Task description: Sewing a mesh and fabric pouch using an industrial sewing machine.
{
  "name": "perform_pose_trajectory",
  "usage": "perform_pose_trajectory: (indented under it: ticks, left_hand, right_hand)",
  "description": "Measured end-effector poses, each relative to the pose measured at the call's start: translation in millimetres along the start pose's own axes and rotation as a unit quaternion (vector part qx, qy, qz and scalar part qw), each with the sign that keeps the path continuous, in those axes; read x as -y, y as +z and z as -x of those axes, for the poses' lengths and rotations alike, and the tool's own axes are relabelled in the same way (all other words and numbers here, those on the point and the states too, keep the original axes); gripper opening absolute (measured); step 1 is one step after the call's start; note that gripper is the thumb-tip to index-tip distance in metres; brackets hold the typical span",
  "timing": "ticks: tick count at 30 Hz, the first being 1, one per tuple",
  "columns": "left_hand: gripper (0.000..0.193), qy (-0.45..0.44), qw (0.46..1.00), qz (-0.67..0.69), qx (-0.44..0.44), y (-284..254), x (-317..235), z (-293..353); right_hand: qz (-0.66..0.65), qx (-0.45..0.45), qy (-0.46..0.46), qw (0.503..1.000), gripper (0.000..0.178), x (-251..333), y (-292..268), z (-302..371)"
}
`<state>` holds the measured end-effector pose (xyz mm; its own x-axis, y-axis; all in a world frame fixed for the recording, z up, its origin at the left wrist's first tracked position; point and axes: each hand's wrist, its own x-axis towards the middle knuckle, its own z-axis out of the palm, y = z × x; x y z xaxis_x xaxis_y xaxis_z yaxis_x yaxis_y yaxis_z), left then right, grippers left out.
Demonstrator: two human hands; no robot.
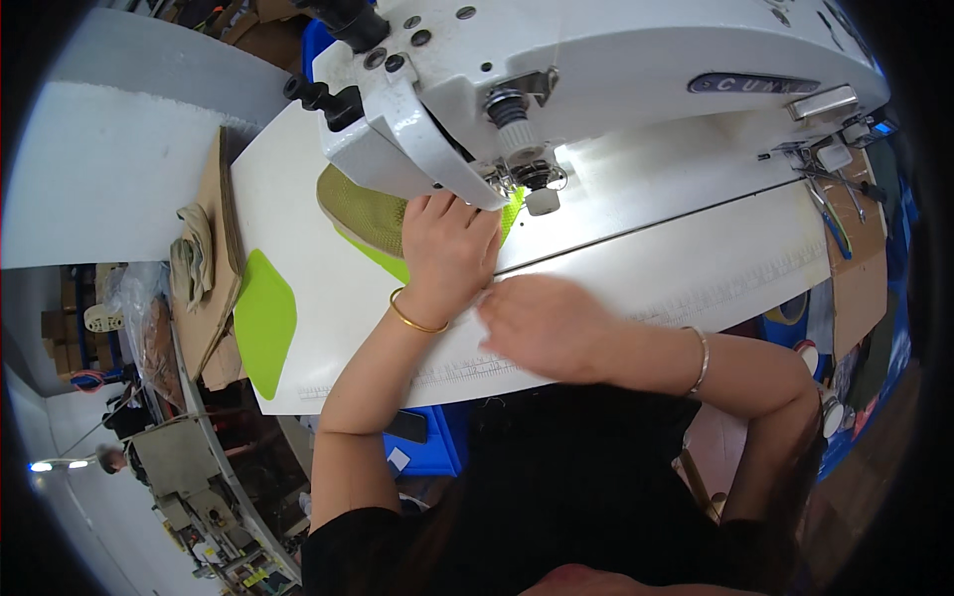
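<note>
My left hand (447, 243) lies flat on a lime-green mesh shoe piece (370, 221), pressing it down beside the needle area (517, 189) of a white sewing machine (596, 70). A gold bangle sits on that wrist. My right hand (542, 323) is blurred, hovering palm-down over the white table (696, 258) just right of the left wrist; nothing shows in it. A thin bracelet circles the right wrist. Part of the green piece is hidden under the left hand and the machine head.
A loose lime-green cut piece (264, 320) lies at the table's left edge. Cardboard sheets (221, 258) with a folded cloth (193, 256) stand left of it. Scissors and small tools (833, 214) rest at the far right. Blue bins sit under the table.
</note>
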<state>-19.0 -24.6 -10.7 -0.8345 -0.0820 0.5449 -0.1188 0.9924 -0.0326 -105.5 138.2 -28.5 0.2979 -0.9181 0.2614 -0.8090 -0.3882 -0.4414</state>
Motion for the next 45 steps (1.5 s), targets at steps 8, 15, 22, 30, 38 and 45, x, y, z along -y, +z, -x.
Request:
perform_pose_trajectory:
  ticks: [8,15,22,30,38,45]
  left_hand:
    - [0.026,0.006,1.0,-0.015,-0.005,5,-5,6]
    - [0.024,-0.053,0.998,-0.006,0.033,-2,-9,3]
    - [0.022,-0.008,0.999,-0.041,0.025,1,-11,6]
    - [0.017,-0.009,0.998,-0.057,0.021,5,-20,6]
    - [0.016,-0.013,0.998,-0.059,0.028,7,-20,6]
    - [0.019,-0.026,0.998,-0.052,0.031,11,-18,6]
  right_hand:
    - [0.2,-0.15,0.061,0.966,0.008,-56,-23,-2]
    - [0.217,-0.147,0.057,0.963,0.008,-54,-34,-3]
    - [0.192,-0.127,0.031,0.973,0.014,-61,-40,1]
    - [0.157,-0.167,0.032,0.973,0.019,-64,-42,4]
    - [0.156,-0.177,0.033,0.971,0.018,-67,-45,4]
    - [0.165,-0.18,0.038,0.969,0.017,-65,-47,4]
